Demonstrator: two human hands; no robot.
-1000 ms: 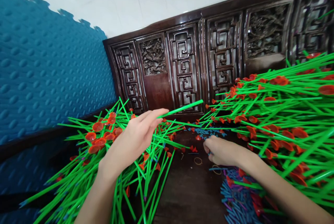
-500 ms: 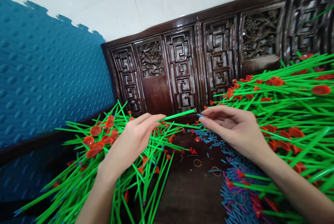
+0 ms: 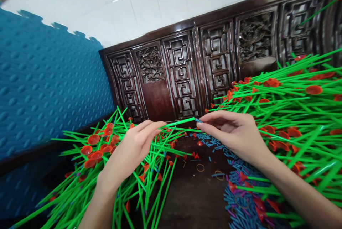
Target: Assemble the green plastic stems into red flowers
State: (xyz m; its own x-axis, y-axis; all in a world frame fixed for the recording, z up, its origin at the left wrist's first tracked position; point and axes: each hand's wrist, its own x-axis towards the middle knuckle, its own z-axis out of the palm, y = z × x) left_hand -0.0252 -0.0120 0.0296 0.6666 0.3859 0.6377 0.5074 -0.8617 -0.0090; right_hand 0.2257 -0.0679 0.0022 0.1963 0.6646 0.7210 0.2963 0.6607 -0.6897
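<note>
A bright green plastic stick (image 3: 179, 122) is pinched in my left hand (image 3: 135, 147), its free end pointing right. Between the thumb and fingertips of my right hand (image 3: 233, 129) is a small blue peg (image 3: 198, 120). The peg meets the open end of the stick; how deep it sits inside is too small to tell. Below my left hand spreads a pile of green sticks (image 3: 160, 150) with red suction cups (image 3: 93, 139). Under my right wrist lies a heap of loose blue and purple pegs (image 3: 237, 190).
More green sticks with red cups (image 3: 291, 106) are heaped on the right. Rubber bands (image 3: 200, 167) lie on the dark wooden surface (image 3: 192, 197). Behind stands a carved wooden backrest (image 3: 157, 97); a blue foam mat (image 3: 50, 83) is on the left.
My hands have come together, closing the gap between the blue peg and the end of the green stick. The view has shifted slightly to the right.
</note>
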